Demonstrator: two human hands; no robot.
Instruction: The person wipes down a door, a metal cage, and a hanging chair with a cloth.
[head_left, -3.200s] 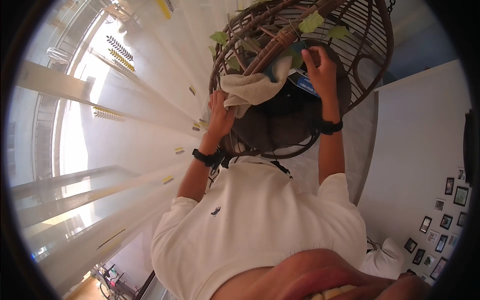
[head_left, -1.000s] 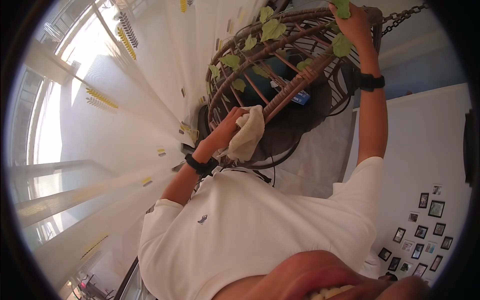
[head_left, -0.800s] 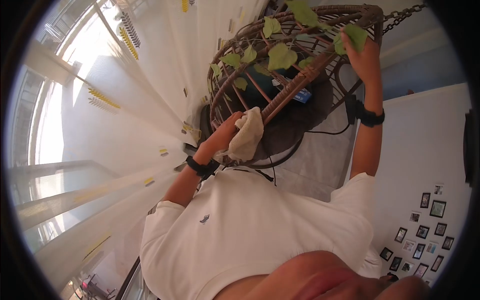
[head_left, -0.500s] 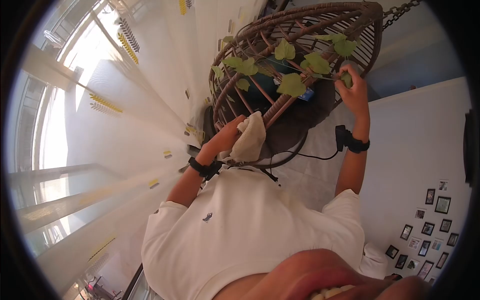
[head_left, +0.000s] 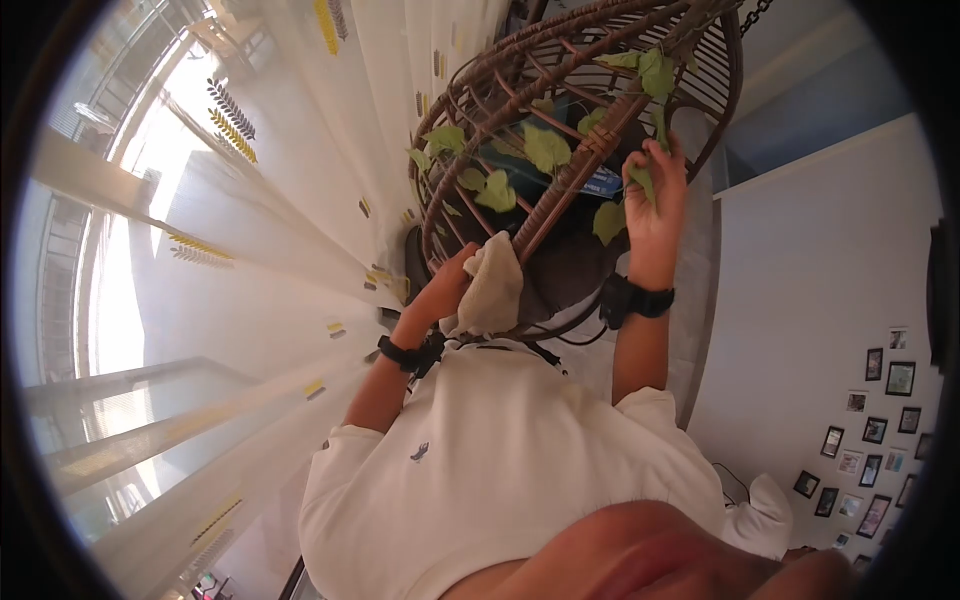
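A brown wicker hanging chair [head_left: 560,205] fills the upper middle of the head view, with a leafy vine [head_left: 547,148] trailing across its frame. My left hand [head_left: 445,285] grips a beige cloth [head_left: 492,285] at the chair's lower left rim. Higher up on the right, my right hand [head_left: 657,200] has its fingers closed on the vine near the chair's edge. One leaf [head_left: 642,182] lies against those fingers, and more leaves [head_left: 656,75] hang just above. The exact grip point on the stem is hard to make out.
Inside the chair are a dark cushion [head_left: 570,280] and a blue packet [head_left: 603,182]. A chain [head_left: 755,18] runs from its top. Sheer curtains [head_left: 290,200] with leaf patterns hang at left. Framed photos [head_left: 874,430] cover the right wall.
My right hand has moved left and slightly down, its palm now turned more toward the camera. The vine has shifted with it. My left hand stays on the cloth.
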